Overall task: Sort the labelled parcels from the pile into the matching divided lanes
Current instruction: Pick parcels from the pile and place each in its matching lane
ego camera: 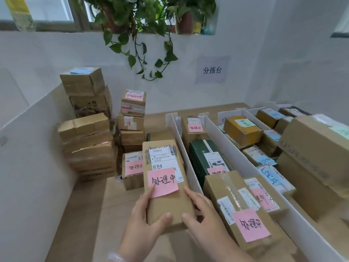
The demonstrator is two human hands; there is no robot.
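We hold one long cardboard parcel (164, 178) in both hands above the near part of the counter (85, 214). It sits just left of the first white divider (186, 156). Our left hand (143, 216) grips its near left side with the thumb on top. Our right hand (202, 214) grips the near right side the same way. A pink note (162, 182) sits on its top face. The pile (88, 144) stands at the counter's far left corner. The lane (207, 159) beyond the divider holds pink-noted parcels.
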